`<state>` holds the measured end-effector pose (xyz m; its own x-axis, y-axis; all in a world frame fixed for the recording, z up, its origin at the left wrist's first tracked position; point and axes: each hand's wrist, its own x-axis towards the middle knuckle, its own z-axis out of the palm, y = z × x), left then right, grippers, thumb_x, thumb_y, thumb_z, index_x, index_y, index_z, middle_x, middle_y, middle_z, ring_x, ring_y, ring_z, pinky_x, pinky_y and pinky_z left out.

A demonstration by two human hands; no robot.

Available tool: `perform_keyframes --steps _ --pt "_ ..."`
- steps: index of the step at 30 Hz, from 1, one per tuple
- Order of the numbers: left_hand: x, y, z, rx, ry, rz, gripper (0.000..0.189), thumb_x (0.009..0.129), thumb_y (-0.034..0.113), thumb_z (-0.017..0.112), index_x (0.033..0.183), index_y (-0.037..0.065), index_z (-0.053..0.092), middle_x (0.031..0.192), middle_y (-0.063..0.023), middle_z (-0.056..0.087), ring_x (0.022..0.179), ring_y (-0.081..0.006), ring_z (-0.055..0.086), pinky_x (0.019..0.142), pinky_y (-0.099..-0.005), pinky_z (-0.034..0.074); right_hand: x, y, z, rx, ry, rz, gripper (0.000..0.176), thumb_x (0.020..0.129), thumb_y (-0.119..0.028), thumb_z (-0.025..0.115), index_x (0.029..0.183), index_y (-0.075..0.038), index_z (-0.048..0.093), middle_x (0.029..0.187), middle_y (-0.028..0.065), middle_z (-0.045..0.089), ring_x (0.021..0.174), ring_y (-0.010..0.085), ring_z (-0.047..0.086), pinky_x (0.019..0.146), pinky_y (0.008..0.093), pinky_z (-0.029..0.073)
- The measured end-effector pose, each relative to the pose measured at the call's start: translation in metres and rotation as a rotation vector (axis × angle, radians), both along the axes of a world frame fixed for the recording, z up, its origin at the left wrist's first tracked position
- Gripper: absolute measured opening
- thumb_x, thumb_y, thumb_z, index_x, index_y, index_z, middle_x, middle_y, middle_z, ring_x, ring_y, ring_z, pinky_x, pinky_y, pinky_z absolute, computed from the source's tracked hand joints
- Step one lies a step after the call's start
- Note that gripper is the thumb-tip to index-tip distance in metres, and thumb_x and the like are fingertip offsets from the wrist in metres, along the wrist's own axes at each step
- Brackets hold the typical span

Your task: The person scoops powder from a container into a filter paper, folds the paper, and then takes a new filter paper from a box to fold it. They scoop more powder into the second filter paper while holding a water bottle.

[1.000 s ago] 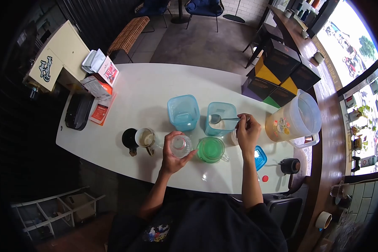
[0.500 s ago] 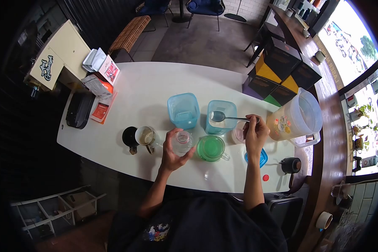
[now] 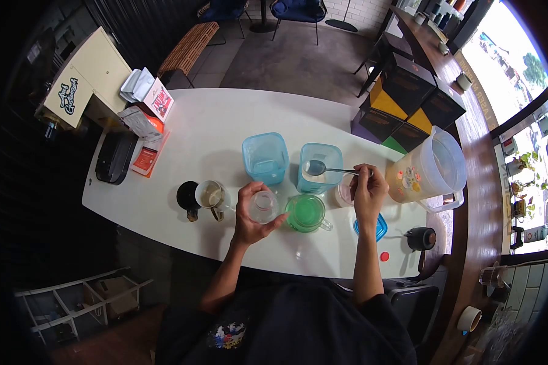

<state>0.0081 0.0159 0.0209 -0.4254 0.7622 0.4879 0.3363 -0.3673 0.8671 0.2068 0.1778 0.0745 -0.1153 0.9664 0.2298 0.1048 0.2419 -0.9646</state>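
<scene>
My left hand (image 3: 253, 220) is wrapped around a clear plastic bottle (image 3: 263, 207) whose mouth faces up. In my right hand (image 3: 368, 188) a metal spoon (image 3: 323, 169) is held by its handle, its bowl over a blue translucent container (image 3: 320, 153) with whitish contents. Beside that container is a second blue container (image 3: 265, 152). A glass mug of green liquid (image 3: 305, 213) sits between my hands. Partly hidden behind my right hand is a pinkish clear cup (image 3: 344, 193), and a blue lid (image 3: 381, 227) lies near my right wrist.
A large plastic pitcher (image 3: 429, 167) stands at the right, near stacked dark boxes (image 3: 402, 100). A red cap (image 3: 385, 257) and a black jar (image 3: 421, 238) are at the right front. Two cups, one a glass mug (image 3: 210, 194), stand left of my left hand.
Both hands stay almost in place. The spoon remains over the blue container, and the bottle is still in my left hand with only a slight shift.
</scene>
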Motion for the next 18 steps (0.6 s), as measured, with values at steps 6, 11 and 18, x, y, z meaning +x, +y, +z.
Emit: perform_keyframes --steps 6,11,18 --pt "-0.006 0.003 -0.003 0.056 0.124 0.058 0.077 0.064 0.015 0.089 0.127 0.006 0.045 0.115 -0.0133 0.055 0.104 -0.0213 0.057 0.088 -0.0354 0.049 -0.011 -0.003 -0.005 0.030 -0.179 0.096 0.017 0.097 -0.012 0.056 0.095 0.003 0.064 0.062 0.0048 0.060 0.054 0.0072 0.055 0.050 0.0243 0.040" --pt "-0.006 0.002 0.001 0.066 0.132 0.038 0.076 0.064 0.018 0.090 0.124 0.004 0.047 0.110 -0.0152 0.059 0.101 -0.0251 0.061 0.087 -0.0376 0.051 -0.011 -0.001 -0.011 0.091 -0.233 0.108 0.013 0.096 -0.010 0.058 0.096 0.003 0.061 0.061 0.0009 0.054 0.052 0.0045 0.048 0.049 0.0216 0.036" --pt "-0.002 -0.002 0.009 0.050 0.118 0.052 0.079 0.062 0.018 0.091 0.125 0.003 0.046 0.112 -0.0152 0.060 0.101 -0.0258 0.061 0.088 -0.0373 0.051 -0.006 -0.009 0.007 0.079 -0.348 0.168 0.030 0.091 -0.012 0.066 0.115 -0.001 0.052 0.059 0.0031 0.048 0.050 0.0079 0.042 0.048 0.0268 0.031"
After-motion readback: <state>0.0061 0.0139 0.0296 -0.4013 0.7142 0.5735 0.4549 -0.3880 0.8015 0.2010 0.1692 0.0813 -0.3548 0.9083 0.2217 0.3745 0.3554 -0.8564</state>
